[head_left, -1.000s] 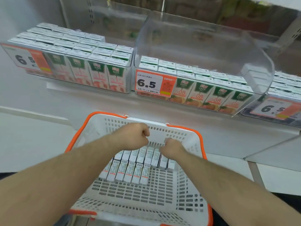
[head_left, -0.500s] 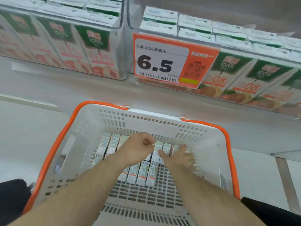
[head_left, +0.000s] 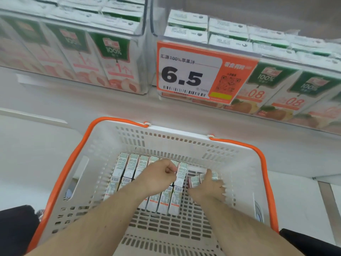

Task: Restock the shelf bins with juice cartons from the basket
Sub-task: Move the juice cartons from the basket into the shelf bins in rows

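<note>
A: Where are the cartons sitting?

B: The small white rectangular juice cartons [head_left: 147,182] are lying flat in two rows on the floor of the white perforated plastic basket with orange rim handles [head_left: 238,152], bunched toward its far wall. Two or three more are lying off to the right of the rows, under the right hand.

A: Hands?

B: Both are working inside the basket. The left hand [head_left: 162,177] is curling into a loose fist over the middle of the far row, thumb and fingers seemingly pinching the top of one carton [head_left: 181,173] that is tilting up out of the row. The right hand [head_left: 208,187] is spreading flat, fingers extended, pressing on the loose cartons near the basket's right wall. It's not closing around anything that I can see.

A: Handling notes?

B: I'm judging them as stiff cardboard bricks, light singly, heavier as a bunch. The faces are looking smooth, so probably slippery. Squeezing the broad faces hard could dent them. Best hold is probably across the narrow sides, near the middle, or several clamped together end to end between two palms.

A: Destination?

B: The clear plastic shelf bins [head_left: 145,32] above the basket are holding upright cartons already. The right one, behind the orange and white 6.5 price tag [head_left: 190,74], is looking less full at the back.
</note>
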The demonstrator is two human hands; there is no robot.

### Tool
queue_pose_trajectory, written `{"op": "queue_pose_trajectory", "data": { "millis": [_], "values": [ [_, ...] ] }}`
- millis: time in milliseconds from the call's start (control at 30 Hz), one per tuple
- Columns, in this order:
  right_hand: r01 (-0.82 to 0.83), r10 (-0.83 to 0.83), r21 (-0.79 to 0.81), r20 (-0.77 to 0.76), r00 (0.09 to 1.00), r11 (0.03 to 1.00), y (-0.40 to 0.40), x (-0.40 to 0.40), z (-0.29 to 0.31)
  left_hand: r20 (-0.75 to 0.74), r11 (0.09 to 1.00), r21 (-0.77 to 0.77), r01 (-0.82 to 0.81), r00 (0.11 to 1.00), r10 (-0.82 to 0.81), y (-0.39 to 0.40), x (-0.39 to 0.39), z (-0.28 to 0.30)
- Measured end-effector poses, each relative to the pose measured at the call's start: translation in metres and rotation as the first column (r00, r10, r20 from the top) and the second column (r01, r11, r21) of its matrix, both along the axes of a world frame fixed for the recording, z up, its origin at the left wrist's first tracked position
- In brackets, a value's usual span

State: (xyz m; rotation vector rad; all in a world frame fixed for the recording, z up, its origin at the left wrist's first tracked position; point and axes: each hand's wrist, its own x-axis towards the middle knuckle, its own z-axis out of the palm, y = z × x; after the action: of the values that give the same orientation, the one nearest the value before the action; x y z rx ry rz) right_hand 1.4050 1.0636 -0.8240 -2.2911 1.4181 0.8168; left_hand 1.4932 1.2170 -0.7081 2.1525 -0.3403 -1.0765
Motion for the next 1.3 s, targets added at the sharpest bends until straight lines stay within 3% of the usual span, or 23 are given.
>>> {"op": "queue_pose_trajectory", "data": {
  "millis": [100,167,267,367,500,600,700,800,867,933,1000,1067,1167,1300],
  "values": [
    [0.086,-0.091,0.101,0.045,0.995,0.991,-0.009,-0.004,0.024,0.028,0.999,-0.016,0.034,0.999,-0.033,-0.002,-0.002,0.007],
    [0.151,-0.192,0.268,0.132,0.973,0.951,-0.015,-0.009,0.051,0.055,0.998,-0.021,0.063,0.997,-0.062,-0.004,-0.005,0.019],
    [0.111,-0.264,0.598,0.174,0.949,0.794,-0.021,-0.012,0.109,0.151,0.987,-0.018,0.16,0.976,-0.156,-0.002,-0.012,0.042],
    [0.06,-0.23,0.74,0.129,0.965,0.67,-0.018,-0.012,0.162,0.307,0.95,-0.007,0.313,0.904,-0.296,0.005,-0.017,0.072],
    [0.067,-0.274,0.857,0.088,0.958,0.51,-0.016,-0.008,0.223,0.521,0.867,0.044,0.496,0.73,-0.443,0.016,-0.026,0.125],
    [-0.043,-0.232,0.931,0.134,0.964,0.362,-0.01,-0.005,0.271,0.685,0.812,0.114,0.573,0.546,-0.482,0.026,-0.027,0.167],
    [-0.133,-0.255,0.965,0.19,0.948,0.224,-0.002,-0.003,0.314,0.845,0.806,0.153,0.572,0.347,-0.406,0.038,-0.027,0.195],
    [-0.19,-0.276,0.962,0.241,0.93,0.197,0.007,0.0,0.348,0.939,0.825,0.087,0.558,0.23,-0.255,0.047,-0.028,0.212],
    [-0.219,-0.289,0.959,0.265,0.92,0.181,0.011,0.004,0.363,0.937,0.845,0.005,0.535,0.293,-0.192,0.051,-0.026,0.222],
    [-0.257,-0.276,0.956,0.288,0.917,0.144,0.015,0.007,0.375,0.859,0.858,-0.133,0.496,0.49,-0.15,0.054,-0.024,0.23],
    [-0.321,-0.252,0.942,0.336,0.908,0.101,0.016,0.011,0.379,0.679,0.848,-0.373,0.376,0.734,-0.026,0.057,-0.019,0.234],
    [-0.416,-0.223,0.9,0.436,0.872,0.133,0.016,0.012,0.38,0.417,0.787,-0.584,0.197,0.905,0.083,0.059,-0.014,0.233],
    [-0.57,-0.258,0.789,0.614,0.746,0.23,0.021,0.007,0.382,0.134,0.679,-0.734,0.025,0.985,0.108,0.058,-0.005,0.232],
    [-0.694,-0.08,0.486,0.844,0.531,0.531,0.037,0.004,0.39,-0.028,0.626,-0.772,-0.112,0.989,0.142,0.056,0.002,0.232]
  ]
}}
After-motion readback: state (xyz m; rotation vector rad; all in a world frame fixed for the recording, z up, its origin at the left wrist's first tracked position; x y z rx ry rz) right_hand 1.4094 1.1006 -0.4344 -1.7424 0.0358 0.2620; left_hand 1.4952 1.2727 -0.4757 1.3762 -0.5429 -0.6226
